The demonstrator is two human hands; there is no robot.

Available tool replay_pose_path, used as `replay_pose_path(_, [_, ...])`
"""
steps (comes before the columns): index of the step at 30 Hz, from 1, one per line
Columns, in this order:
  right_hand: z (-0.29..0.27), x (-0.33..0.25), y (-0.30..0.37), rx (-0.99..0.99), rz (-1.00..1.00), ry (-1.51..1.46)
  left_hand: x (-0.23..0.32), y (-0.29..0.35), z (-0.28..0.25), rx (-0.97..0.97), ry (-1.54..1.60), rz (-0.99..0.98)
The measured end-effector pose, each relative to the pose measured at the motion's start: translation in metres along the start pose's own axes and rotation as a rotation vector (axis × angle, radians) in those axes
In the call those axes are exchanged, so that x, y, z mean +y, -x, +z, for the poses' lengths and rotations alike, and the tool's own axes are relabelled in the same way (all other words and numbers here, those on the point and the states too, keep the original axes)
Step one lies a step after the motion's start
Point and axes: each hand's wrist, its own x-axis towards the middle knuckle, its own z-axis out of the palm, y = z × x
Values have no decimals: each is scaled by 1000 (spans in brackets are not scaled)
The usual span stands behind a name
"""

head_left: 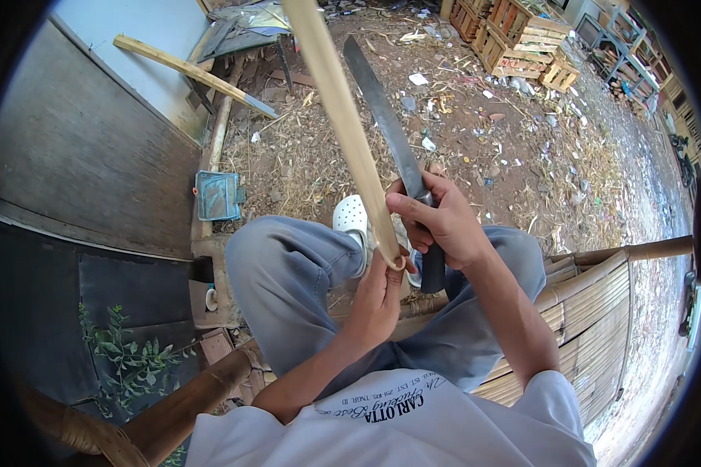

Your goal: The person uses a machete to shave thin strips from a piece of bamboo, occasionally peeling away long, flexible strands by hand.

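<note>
A long pale strip of split bamboo (343, 109) rises from between my knees toward the top of the view, tilted left. Its lower end sits in my left hand (378, 300), whose fingers are closed around it. My right hand (444, 222) grips a machete (383, 113) by its dark handle, with the thumb near the base of the blade. The grey blade points up and away, just right of the bamboo and apart from it along most of its length. My right fingertips are close to the strip; whether they touch it I cannot tell.
I sit on a bamboo bench (584, 303). Dirt strewn with litter and shavings (459, 124) lies ahead. Wooden crates (522, 43) are stacked at the far right. Leftward are a blue plastic tray (218, 194), a leaning wooden bar (187, 70) and a leafy plant (136, 358).
</note>
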Motion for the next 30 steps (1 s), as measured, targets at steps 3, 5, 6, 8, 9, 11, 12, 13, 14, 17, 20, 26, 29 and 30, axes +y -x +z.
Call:
replay_pose_path(3, [1, 1, 1, -92, -7, 11, 5, -1, -20, -84, -80, 24])
replay_pose_path(5, [3, 1, 4, -141, 15, 71, 4, -2, -28, -134, -123, -6])
replay_pose_path(6, [6, 0, 3, -144, 13, 69, 3, -3, -29, -132, -126, -6])
replay_pose_path(8, [14, 2, 4, -131, -9, 135, -2, -2, -32, -42, -203, 44])
replay_pose_path(9, [13, 2, 3, -146, 9, 127, -2, -1, -33, -42, -207, 37])
replay_pose_path(11, [13, 6, 0, -136, -17, 142, 1, 1, -33, -88, -303, -53])
replay_pose_path(12, [13, 8, -1, -124, -47, 163, 7, 3, -36, -87, -308, -63])
replay_pose_path(13, [12, 3, 1, -75, -48, 184, 21, 4, -42, -220, -475, 23])
replay_pose_path(14, [8, 6, -2, -74, -41, 171, 35, 4, -50, -355, -640, 106])
replay_pose_path(17, [-7, 23, -12, 67, -388, 536, 86, -7, -70, -322, -695, 146])
replay_pose_path(20, [-4, 6, -7, 77, -356, 792, 104, -29, -97, 22, -900, 659])
replay_pose_path(26, [-11, 15, -10, 39, -342, 760, 85, -66, -103, -94, -1422, 723])
replay_pose_path(29, [-19, 15, -12, 27, -450, 860, 89, -65, -105, -287, -1352, 255])
replay_pose_path(30, [-21, 11, -12, 147, -555, 848, 89, -67, -107, -290, -1347, 258])
